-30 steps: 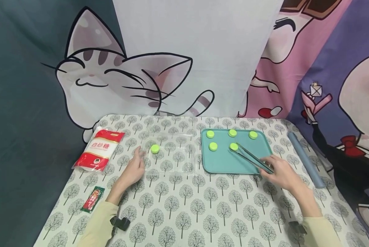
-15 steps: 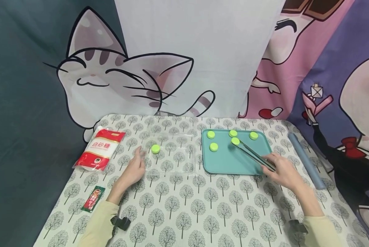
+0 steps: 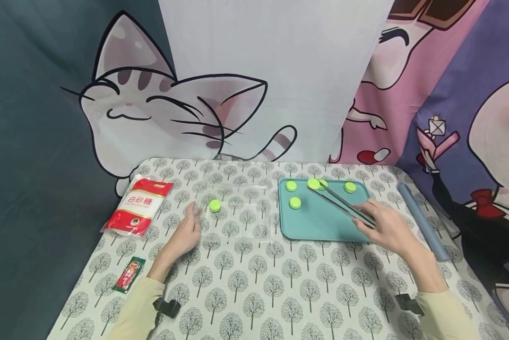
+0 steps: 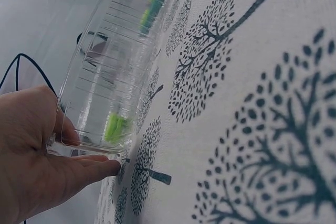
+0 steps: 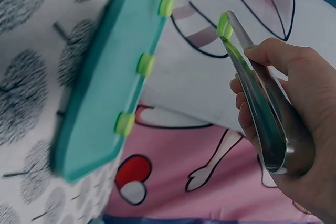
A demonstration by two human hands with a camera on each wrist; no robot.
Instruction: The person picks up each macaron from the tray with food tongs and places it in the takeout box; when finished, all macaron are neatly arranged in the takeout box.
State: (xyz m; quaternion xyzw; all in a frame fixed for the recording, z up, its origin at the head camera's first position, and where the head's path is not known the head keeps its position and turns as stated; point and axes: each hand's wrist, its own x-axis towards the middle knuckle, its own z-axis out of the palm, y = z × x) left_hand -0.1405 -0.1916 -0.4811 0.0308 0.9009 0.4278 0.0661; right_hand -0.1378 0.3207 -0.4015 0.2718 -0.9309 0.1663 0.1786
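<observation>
My right hand (image 3: 386, 229) holds metal tongs (image 3: 343, 201), whose tips pinch a light green macaron (image 5: 224, 25). In the right wrist view that macaron hangs clear of the teal tray (image 3: 322, 226). Other green macarons (image 3: 295, 203) sit along the tray's back and left. At the left, my left hand (image 3: 187, 231) grips the left end of a clear plastic box (image 3: 245, 208), with its thumb low near the tablecloth in the left wrist view. One green macaron (image 3: 214, 206) lies inside the box near its left wall. The box's lid stands open behind it.
A red and white sugar bag (image 3: 139, 205) lies at the table's left, with a small red and green packet (image 3: 128, 275) in front of it. A blue-grey bar (image 3: 422, 222) runs along the right edge. Printed curtains hang behind the table.
The tongs have lifted a macaron from the tray's middle and carried it back and to the left. My left hand stays at the box.
</observation>
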